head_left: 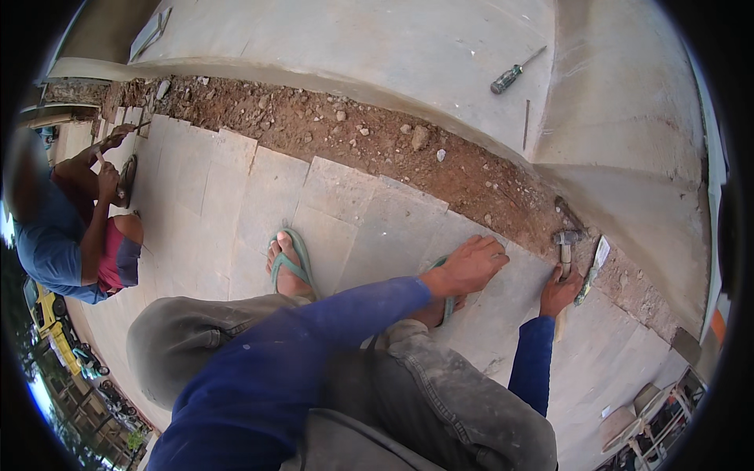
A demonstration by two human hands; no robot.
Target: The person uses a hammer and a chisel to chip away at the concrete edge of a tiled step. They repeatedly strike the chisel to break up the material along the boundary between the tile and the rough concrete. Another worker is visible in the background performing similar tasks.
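One hammer point(566, 238), head over dirt strip point(503, 184); likely head-heavy, stiff, surest gripped low on handle; person's right hand point(558, 293) wraps handle near head; left hand point(471, 264) half-curled above slabs point(408, 228), any hold unclear

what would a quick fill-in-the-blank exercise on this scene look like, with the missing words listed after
1. The person's right grip is closed on a ____ with a metal head.
2. A ____ with a dark handle and slim metal shaft lies on the pale surface.
3. The person's long sleeves are ____ in colour.
4. The co-worker is at the picture's ____ side.

Missing words: hammer; screwdriver; blue; left.
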